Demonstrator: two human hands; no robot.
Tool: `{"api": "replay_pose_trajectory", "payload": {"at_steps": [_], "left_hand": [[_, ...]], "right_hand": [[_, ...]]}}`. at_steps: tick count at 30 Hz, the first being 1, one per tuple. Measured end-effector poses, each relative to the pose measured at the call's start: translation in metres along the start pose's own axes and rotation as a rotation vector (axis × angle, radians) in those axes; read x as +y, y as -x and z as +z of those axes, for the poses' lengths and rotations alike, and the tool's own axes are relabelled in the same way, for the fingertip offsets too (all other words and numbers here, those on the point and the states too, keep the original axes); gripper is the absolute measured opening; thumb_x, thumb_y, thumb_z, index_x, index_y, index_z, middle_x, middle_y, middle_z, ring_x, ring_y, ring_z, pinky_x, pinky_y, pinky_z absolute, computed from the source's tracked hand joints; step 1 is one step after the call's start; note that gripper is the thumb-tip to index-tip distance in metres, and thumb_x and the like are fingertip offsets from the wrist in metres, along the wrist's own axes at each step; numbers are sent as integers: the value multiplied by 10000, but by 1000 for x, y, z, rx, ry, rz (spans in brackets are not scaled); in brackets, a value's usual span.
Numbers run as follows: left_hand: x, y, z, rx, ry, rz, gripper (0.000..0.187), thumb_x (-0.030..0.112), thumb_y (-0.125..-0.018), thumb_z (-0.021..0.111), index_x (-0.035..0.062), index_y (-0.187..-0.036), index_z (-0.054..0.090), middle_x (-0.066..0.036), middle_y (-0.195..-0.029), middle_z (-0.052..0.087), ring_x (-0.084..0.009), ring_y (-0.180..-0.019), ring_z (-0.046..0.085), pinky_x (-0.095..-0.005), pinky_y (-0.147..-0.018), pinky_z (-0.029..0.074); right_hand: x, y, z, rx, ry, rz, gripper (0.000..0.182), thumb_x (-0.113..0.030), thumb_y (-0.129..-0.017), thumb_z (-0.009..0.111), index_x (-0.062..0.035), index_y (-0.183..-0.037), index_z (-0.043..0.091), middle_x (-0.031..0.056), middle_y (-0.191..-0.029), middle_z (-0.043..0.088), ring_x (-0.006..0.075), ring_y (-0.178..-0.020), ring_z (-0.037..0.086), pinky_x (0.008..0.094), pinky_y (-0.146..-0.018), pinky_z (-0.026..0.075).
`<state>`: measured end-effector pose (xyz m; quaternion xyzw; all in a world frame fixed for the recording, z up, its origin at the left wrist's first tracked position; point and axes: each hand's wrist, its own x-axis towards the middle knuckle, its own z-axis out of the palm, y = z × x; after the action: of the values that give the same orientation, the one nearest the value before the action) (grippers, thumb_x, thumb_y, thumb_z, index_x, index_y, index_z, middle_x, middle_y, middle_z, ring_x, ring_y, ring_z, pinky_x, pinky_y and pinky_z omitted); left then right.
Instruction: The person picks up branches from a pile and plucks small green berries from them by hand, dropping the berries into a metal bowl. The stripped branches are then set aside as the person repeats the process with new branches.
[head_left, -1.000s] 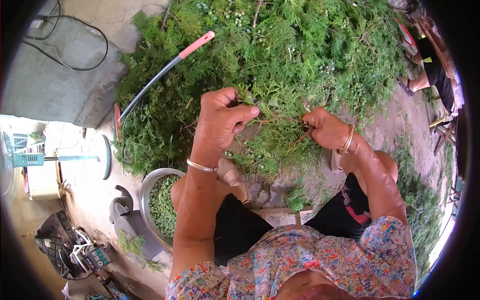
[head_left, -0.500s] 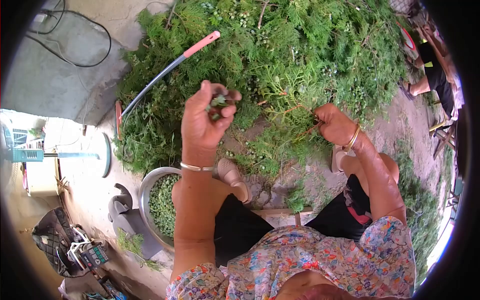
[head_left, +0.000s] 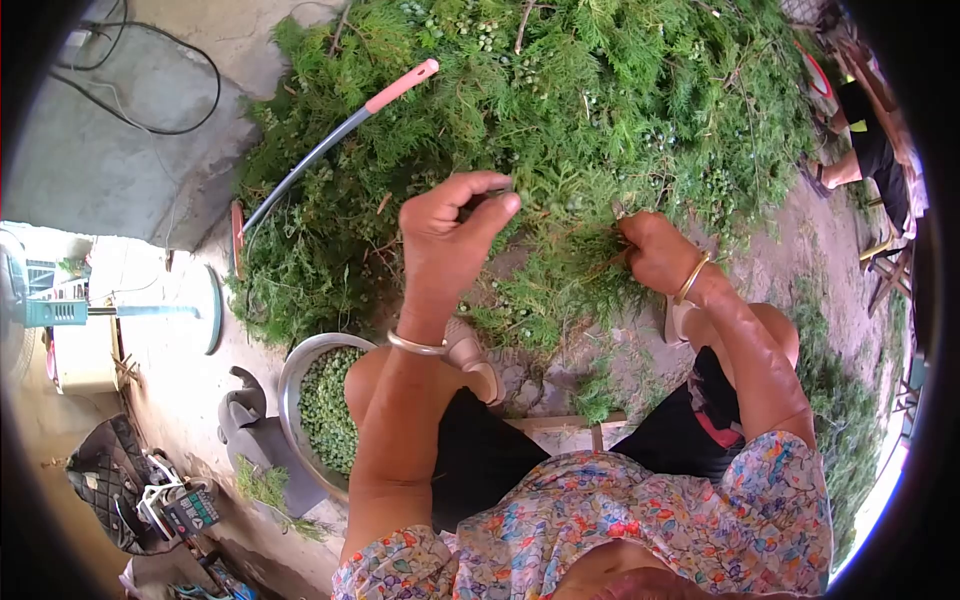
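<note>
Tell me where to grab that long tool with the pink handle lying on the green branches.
Take the tool by its pink handle, coming from above. That end lies bare on top of the heap of branches, while the thin shaft runs down and left toward the heap's edge, where foliage crowds it. Both the left hand and right hand are busy in the greenery.

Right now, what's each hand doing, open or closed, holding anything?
Left hand: closed, fingertips pinched at the greenery; what it holds cannot be told.
Right hand: closed on a twig.
</note>
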<state>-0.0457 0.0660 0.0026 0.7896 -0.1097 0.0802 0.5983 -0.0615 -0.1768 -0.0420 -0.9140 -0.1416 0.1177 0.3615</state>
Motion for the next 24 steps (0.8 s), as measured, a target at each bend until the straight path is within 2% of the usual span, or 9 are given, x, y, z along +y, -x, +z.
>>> {"api": "replay_pose_trajectory", "payload": {"at_steps": [2,4,5,9,12,14,20,22,24], "left_hand": [[-12,-1,4,-6,-62,29,193,56,-754,659,-16,-932,649,-46,-721,623,-61,-587,535,-190,-517,423],[-21,-1,4,-126,-251,52,214,49,-741,663,-33,-937,633,-52,-706,611,-87,-607,536,-231,-564,442],[-22,0,7,-119,-256,-25,205,46,-731,668,-48,-907,620,-62,-683,591,-99,-621,533,-256,-577,442],[-21,-2,8,-132,-257,40,156,49,-742,656,-47,-858,617,-43,-652,573,-86,-604,518,-249,-560,429],[-21,-3,6,-154,-183,-98,109,50,-765,634,-40,-824,616,-31,-630,561,-72,-570,502,-223,-526,410],[-12,-3,4,-73,-50,-205,99,71,-789,620,-26,-806,618,-25,-616,552,-54,-511,463,-199,-454,362],[-5,-4,0,162,421,-471,110,101,-806,615,-5,-783,602,-22,-575,521,-63,-441,417,-184,-362,265],[-13,-16,-25,372,492,-492,118,130,-825,603,20,-782,588,-58,-639,546,-87,-446,439,-181,-348,296],[-24,-25,-55,365,819,-474,118,134,-850,568,18,-830,581,-81,-703,558,-97,-483,471,-170,-356,318]], "right_hand": [[5,0,3,27,122,-38,115,24,-613,511,61,-716,546,281,-690,537,460,-734,532,462,-636,429],[4,-1,3,17,120,-35,102,23,-608,507,61,-698,538,280,-686,536,459,-729,532,468,-634,426],[4,-1,3,8,117,-32,90,23,-603,503,60,-681,530,278,-681,534,458,-723,532,474,-632,424],[0,0,1,-20,125,-5,67,24,-612,492,59,-663,517,274,-684,535,461,-718,527,484,-627,418],[-4,-1,0,-28,97,28,65,42,-614,482,55,-665,519,272,-674,529,448,-696,533,466,-605,418],[-13,-2,-4,-83,-76,21,72,63,-614,470,53,-667,517,263,-655,523,427,-663,537,443,-582,413],[-12,-7,-5,-156,-181,11,69,67,-615,469,61,-669,511,256,-645,514,407,-649,543,422,-589,423],[-7,-4,-3,-94,-101,-4,61,60,-619,473,65,-667,511,260,-648,516,412,-655,543,427,-599,427],[-5,-2,-4,-30,-16,-19,55,53,-622,477,69,-664,510,265,-652,518,416,-661,544,431,-609,431]]}}
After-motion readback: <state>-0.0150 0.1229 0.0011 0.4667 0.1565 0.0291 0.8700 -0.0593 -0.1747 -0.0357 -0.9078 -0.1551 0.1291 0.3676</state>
